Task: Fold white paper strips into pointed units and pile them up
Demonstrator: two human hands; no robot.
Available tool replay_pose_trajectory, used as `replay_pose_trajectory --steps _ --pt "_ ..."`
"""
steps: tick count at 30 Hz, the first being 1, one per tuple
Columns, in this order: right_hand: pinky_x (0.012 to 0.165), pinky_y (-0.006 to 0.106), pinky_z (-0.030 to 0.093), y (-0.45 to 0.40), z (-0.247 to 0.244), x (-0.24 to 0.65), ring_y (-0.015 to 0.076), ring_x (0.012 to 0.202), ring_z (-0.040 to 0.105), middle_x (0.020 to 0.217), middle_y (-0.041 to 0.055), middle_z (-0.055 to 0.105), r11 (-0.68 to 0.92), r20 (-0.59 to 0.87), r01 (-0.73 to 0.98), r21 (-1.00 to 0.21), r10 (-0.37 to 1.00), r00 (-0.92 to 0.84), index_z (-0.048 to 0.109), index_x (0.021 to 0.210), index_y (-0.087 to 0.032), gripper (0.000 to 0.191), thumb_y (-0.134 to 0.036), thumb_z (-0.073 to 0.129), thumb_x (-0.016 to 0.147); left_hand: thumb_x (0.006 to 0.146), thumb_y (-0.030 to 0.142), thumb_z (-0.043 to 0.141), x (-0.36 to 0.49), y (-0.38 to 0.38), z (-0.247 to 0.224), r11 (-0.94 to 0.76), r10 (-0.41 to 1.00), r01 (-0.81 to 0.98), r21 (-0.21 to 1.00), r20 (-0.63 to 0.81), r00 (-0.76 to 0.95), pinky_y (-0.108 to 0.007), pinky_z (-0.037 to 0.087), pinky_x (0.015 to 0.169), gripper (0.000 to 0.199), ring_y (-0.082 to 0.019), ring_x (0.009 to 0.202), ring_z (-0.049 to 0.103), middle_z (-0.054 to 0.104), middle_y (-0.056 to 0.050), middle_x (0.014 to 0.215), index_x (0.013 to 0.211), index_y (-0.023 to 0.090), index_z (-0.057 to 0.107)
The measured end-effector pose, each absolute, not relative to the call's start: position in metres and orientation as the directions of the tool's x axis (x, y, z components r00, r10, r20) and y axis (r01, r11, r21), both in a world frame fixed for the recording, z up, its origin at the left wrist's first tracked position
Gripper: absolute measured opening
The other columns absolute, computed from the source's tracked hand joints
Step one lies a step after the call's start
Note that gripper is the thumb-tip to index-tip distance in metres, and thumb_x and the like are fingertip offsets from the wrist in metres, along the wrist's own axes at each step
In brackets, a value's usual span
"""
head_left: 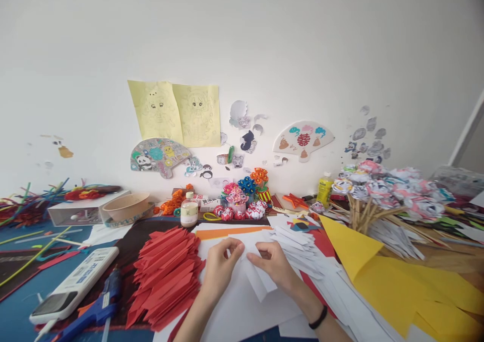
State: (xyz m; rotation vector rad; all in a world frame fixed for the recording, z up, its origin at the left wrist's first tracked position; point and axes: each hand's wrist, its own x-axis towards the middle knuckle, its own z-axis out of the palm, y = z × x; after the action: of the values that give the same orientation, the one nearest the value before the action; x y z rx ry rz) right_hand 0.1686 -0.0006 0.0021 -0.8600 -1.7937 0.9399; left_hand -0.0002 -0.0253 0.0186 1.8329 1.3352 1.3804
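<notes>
- Forearms, pair, reaching in from the near edge; black wristband (318, 318) on the right wrist.
- Left hand (217, 266): thumb and forefinger drawn together, clamped on the upper left part of a white paper strip (259, 283).
- Right hand (280, 269): thumb and forefinger closed on the same strip, at its upper right; thumb tip near the left hand's fingers (237, 251).
- Strip, white, one: held above a large white sheet (242, 314), between the red pile and the white pile; lower part slanting down to the right, beneath the right hand. Exact folds hidden by the fingers.
- Handling note, by judgement: grip lightly near the edges, level both hands, line the edges up before any pressure; a thumb run outward from the middle gives a straight crease, while uneven pulling would skew or tear the paper.
- Red folded strips (166, 281), one heap, beside the left forearm; best left outside the elbow's sweep.
- White strips (298, 248), loose and overlapping, just beyond the right hand; a sleeve or wrist could scatter them.
- Yellow sheets (416, 291), far right.
- Blue glue gun (106, 304), left on the tabletop (17, 299), beside a power strip (77, 281); heat cannot be told.
</notes>
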Motion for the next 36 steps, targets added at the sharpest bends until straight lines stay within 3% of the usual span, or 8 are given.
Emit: replay_pose_trajectory --steps 9,16,23,26,28,31,33,36 --pt "0.049 0.026 0.014 0.001 0.004 0.171 0.0093 0.056 0.017 0.061 -0.0057 0.015 0.456 0.401 0.195 -0.869 0.877 -0.264 0.018 0.059 -0.021 0.049 -0.039 0.059 0.079 0.086 0.037 0.05 0.005 -0.03 0.018 -0.436 0.882 0.542 0.718 0.46 0.1 -0.022 0.033 0.056 0.026 -0.014 0.059 0.05 0.06 0.0 0.064 0.069 0.019 0.056" --pt "0.049 0.026 0.014 0.001 0.003 0.17 0.0093 0.056 0.018 0.062 -0.0054 0.015 0.459 0.401 0.231 -0.858 0.879 -0.257 0.017 0.059 -0.021 0.05 -0.039 0.059 0.08 0.088 0.035 0.047 0.009 -0.03 0.015 -0.432 0.884 0.535 0.727 0.46 0.089 -0.022 0.031 0.052 0.029 -0.012 0.05 0.045 0.052 0.003 0.054 0.064 0.02 0.046" --pt "0.048 0.026 0.011 0.006 0.001 0.174 0.0089 0.055 0.014 0.061 -0.0057 0.012 0.444 0.372 0.185 -0.876 0.869 -0.325 0.016 0.057 -0.022 0.053 -0.041 0.06 0.077 0.083 0.038 0.054 0.004 -0.026 0.015 -0.426 0.892 0.496 0.756 0.443 0.091 -0.022 0.034 0.054 0.021 -0.013 0.058 0.049 0.061 0.0 0.068 0.074 0.019 0.059" --pt "0.047 0.024 0.014 0.008 0.003 0.178 0.0082 0.052 0.018 0.057 -0.0066 0.015 0.453 0.373 0.167 -0.876 0.854 -0.362 0.022 0.051 -0.02 0.051 -0.04 0.062 0.077 0.078 0.04 0.059 0.002 -0.024 0.015 -0.409 0.905 0.432 0.804 0.417 0.082 -0.022 0.036 0.055 0.022 -0.014 0.06 0.05 0.061 -0.001 0.071 0.079 0.019 0.062" --pt "0.048 0.023 0.023 0.008 0.005 0.18 0.0089 0.052 0.03 0.053 -0.0064 0.028 0.447 0.379 0.144 -0.883 0.859 -0.344 0.038 0.049 -0.018 0.043 -0.04 0.064 0.075 0.076 0.043 0.062 0.002 -0.023 0.015 -0.37 0.926 0.347 0.862 0.372 0.063 -0.022 0.036 0.054 0.026 -0.014 0.06 0.05 0.059 -0.001 0.067 0.076 0.018 0.062" --pt "0.058 0.025 0.039 0.009 0.008 0.184 0.0154 0.067 0.051 0.077 0.0024 0.058 0.381 0.355 0.085 -0.921 0.908 -0.221 0.065 0.078 -0.017 0.025 -0.04 0.07 0.07 0.072 0.047 0.064 0.002 -0.021 0.016 -0.29 0.957 0.153 0.945 0.288 0.031 -0.021 0.037 0.051 0.032 -0.013 0.058 0.051 0.059 -0.001 0.065 0.078 0.016 0.059" --pt "0.058 0.026 0.044 0.01 0.009 0.184 0.0163 0.068 0.055 0.09 0.0058 0.062 0.311 0.306 0.008 -0.95 0.939 -0.157 0.064 0.1 -0.018 0.04 -0.041 0.071 0.069 0.07 0.047 0.067 0.002 -0.021 0.017 -0.254 0.967 0.044 0.966 0.255 -0.008 -0.022 0.039 0.05 0.033 -0.013 0.056 0.052 0.06 0.0 0.065 0.079 0.016 0.056" --pt "0.051 0.026 0.045 0.01 0.005 0.18 0.0143 0.058 0.056 0.082 0.0042 0.062 0.205 0.229 -0.129 -0.97 0.949 -0.216 0.061 0.102 -0.016 0.044 -0.044 0.072 0.069 0.069 0.044 0.069 0.005 -0.021 0.017 -0.227 0.973 -0.034 0.973 0.225 -0.046 -0.022 0.041 0.053 0.033 -0.013 0.057 0.054 0.062 -0.001 0.065 0.076 0.016 0.055"
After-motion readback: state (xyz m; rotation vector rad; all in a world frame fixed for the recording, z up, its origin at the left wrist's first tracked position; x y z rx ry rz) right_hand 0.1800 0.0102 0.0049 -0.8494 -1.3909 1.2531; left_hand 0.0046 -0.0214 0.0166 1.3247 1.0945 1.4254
